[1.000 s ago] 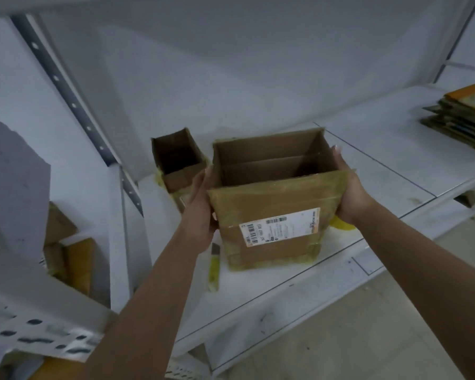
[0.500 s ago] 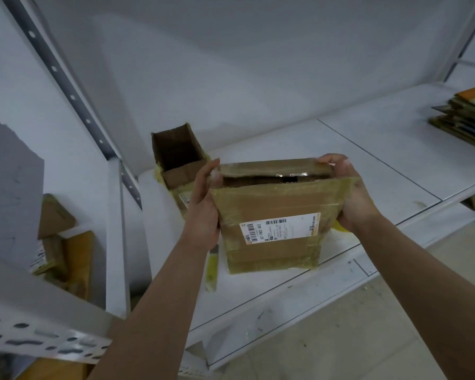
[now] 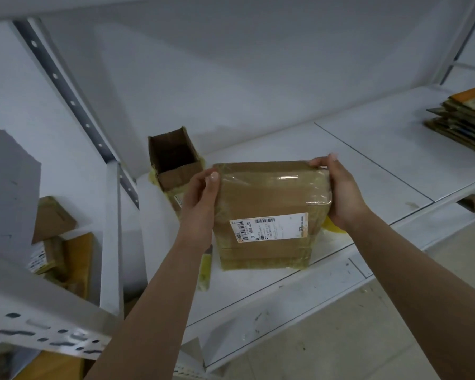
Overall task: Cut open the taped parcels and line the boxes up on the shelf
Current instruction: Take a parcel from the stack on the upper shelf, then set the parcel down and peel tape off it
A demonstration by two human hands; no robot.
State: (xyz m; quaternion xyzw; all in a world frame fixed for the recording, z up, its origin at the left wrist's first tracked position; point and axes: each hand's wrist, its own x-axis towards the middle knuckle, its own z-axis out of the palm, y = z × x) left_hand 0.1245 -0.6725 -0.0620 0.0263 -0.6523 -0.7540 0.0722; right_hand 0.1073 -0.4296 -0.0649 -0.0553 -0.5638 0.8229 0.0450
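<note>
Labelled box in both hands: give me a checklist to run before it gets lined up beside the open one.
1. Both hands hold it: left hand and right hand grip the labelled box by its sides: ok.
2. Top open: flaps lie folded shut: not ok.
3. Box rests on the shelf: ok.
4. Lined up with the small open box: stands further forward: not ok.
5. Contents: cannot tell.

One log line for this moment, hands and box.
left hand grips labelled box | right hand grips it | top flaps folded shut | box on shelf
</note>
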